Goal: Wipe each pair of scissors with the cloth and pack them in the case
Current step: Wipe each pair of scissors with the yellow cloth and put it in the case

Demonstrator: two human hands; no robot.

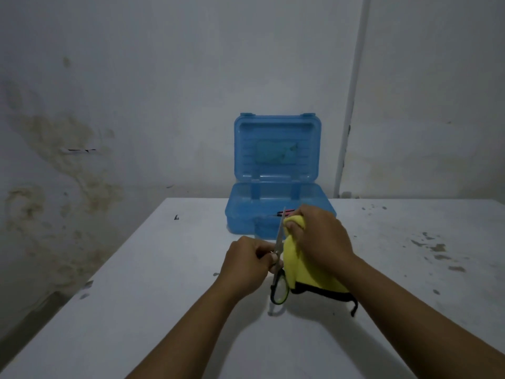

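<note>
My left hand (pixel 246 265) grips a pair of scissors (pixel 279 242) near the pivot, blades pointing up and away, black-and-green handle loops hanging below. My right hand (pixel 319 239) is closed on a yellow cloth (pixel 293 265) with black trim, pressed against the right side of the blades. Behind them stands a blue plastic case (pixel 276 176) with its lid upright. Inside the case, something red and black (pixel 284 213) shows, mostly hidden by my right hand.
The white table (pixel 164 310) has dark chips and stains at the right (pixel 434 247) and small marks at the left. Its left edge runs diagonally beside a stained wall. A white pipe (pixel 352 105) runs up the wall behind the case.
</note>
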